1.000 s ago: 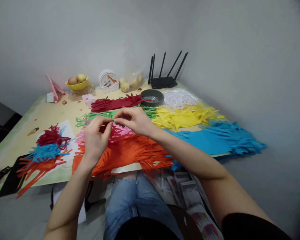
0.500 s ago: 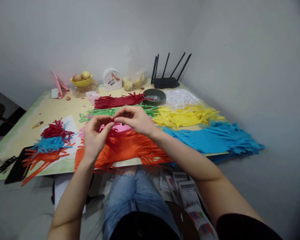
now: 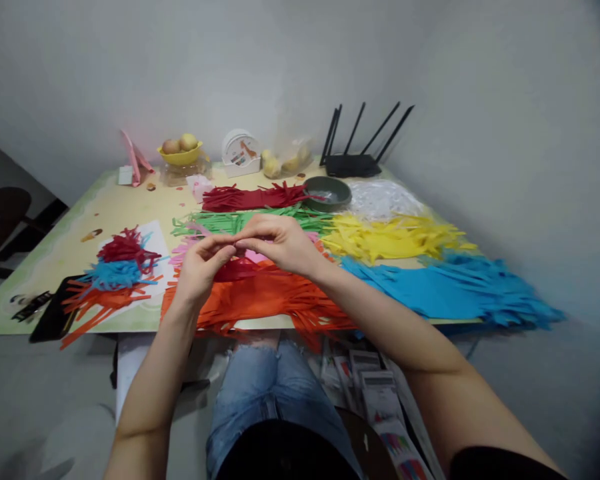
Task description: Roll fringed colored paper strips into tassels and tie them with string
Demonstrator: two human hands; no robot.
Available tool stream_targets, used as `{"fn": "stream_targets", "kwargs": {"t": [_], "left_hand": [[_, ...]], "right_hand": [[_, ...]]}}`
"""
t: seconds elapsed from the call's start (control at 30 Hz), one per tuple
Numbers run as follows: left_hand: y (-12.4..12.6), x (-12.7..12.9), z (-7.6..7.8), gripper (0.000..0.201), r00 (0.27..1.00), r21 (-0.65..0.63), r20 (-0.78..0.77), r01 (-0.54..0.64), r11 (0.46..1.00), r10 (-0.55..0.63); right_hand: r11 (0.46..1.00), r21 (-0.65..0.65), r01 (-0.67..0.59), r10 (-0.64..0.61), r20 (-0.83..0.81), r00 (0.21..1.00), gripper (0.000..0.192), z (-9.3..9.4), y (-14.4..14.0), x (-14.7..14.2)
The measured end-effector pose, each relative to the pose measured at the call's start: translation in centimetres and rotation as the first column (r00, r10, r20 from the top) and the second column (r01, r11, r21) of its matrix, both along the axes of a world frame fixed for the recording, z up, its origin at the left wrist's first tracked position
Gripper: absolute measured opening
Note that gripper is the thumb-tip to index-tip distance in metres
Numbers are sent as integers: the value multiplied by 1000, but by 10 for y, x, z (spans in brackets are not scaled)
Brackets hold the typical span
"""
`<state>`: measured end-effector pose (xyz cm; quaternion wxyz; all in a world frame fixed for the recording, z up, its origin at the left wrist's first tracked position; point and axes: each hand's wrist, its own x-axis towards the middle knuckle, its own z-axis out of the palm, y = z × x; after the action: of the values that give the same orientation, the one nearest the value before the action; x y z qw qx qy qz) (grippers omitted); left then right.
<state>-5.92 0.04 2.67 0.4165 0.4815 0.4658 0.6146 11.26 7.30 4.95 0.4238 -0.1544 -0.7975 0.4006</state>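
Note:
My left hand [image 3: 197, 270] and my right hand [image 3: 287, 247] meet fingertip to fingertip above the table, both pinched on a piece of red tissue paper [image 3: 234, 270]. Part of that paper hangs beneath the fingers; the rest is hidden by them. Directly below lies a stack of orange fringed tissue paper [image 3: 260, 297]. Behind my hands are pink paper [image 3: 255, 256], green fringed paper [image 3: 217, 221] and a dark red fringed stack [image 3: 257, 198]. Yellow fringed paper [image 3: 393, 241] and blue fringed paper [image 3: 430, 290] spread out to the right.
At left, red, blue and orange fringe bunches [image 3: 115, 273] lie partly on a white sheet [image 3: 155, 233], beside a black tablet-like object [image 3: 55, 313]. Along the back stand a yellow fruit bowl [image 3: 180, 155], a green bowl [image 3: 329, 205] and a black router [image 3: 353, 165].
The whole scene has shifted right in view as my head turned slightly left. Both hands still pinch the red paper, with the fingertips pressed closer together.

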Motion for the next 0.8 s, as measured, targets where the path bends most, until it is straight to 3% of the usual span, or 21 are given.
{"fn": "stream_targets", "kwargs": {"t": [0.1,0.27,0.33,0.4,0.43,0.47,0.5,0.57,0.6,0.67,0.8], "left_hand": [[1,-9,-5,40,994,-117,47,104,988,-99],[0,-25,-12,40,996,-174,51,87,981,-79],[5,-48,-10,37,998,-175,-15,62,983,-66],[14,-91,-3,28,985,-138,-161,-88,987,65],[20,-118,3,20,944,-79,-258,-231,970,204],[27,-148,8,11,849,39,-344,-415,909,402],[33,-178,12,7,706,165,-414,-563,810,575],[46,-232,17,9,464,331,-551,-642,692,694],[50,-253,16,7,406,376,-603,-615,693,687],[56,-278,10,9,390,369,-665,-569,735,636],[60,-282,-11,8,395,316,-733,-524,791,554]], "right_hand": [[997,81,19,-22,30,999,15,-1,-1,-8],[995,47,92,-93,9,996,16,-1,0,-27],[994,19,104,-105,21,994,18,-3,6,-33],[993,-12,113,-112,61,992,26,-8,18,-34],[990,-13,141,-139,93,986,31,-12,27,-33],[983,7,185,-184,141,973,35,-17,36,-30],[971,49,234,-239,211,948,34,-23,45,-26],[940,185,286,-338,407,849,27,-38,62,-17],[929,252,270,-365,511,778,25,-46,68,-12],[923,326,202,-375,656,655,25,-62,76,-5],[926,341,161,-367,717,592,28,-83,83,3]]}}
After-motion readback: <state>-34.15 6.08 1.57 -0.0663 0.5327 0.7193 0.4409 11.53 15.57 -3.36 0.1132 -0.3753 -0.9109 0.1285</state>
